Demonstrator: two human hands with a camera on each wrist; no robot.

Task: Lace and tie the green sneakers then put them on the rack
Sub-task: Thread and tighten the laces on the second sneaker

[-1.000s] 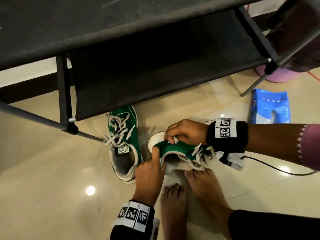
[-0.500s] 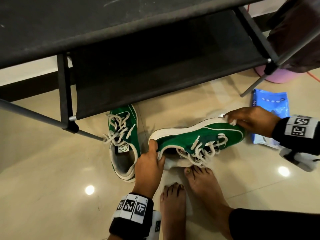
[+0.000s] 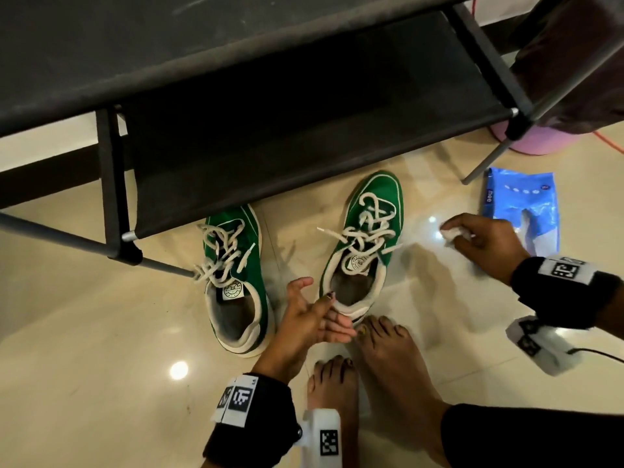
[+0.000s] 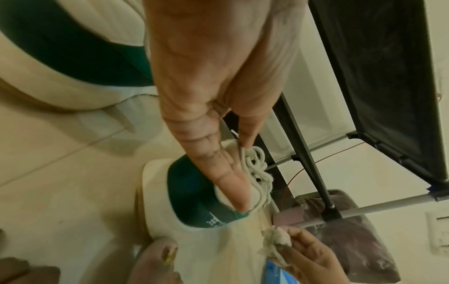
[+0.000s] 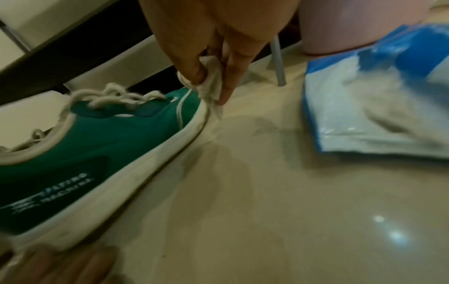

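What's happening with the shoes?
Left hand open by right shoe. Right hand pinches tissue. Both shoes on floor, laces loose. Rack unblocked.

This looks like a room in a home, probably near an entrance. A person sits barefoot (image 3: 388,359) on a glossy cream tiled floor (image 3: 84,383) before a low black shoe rack (image 3: 270,123) with fabric shelves. Green sneakers (image 3: 233,285) lie on the floor, and a blue plastic packet (image 3: 521,204) and a pink tub (image 3: 537,140) sit nearby.
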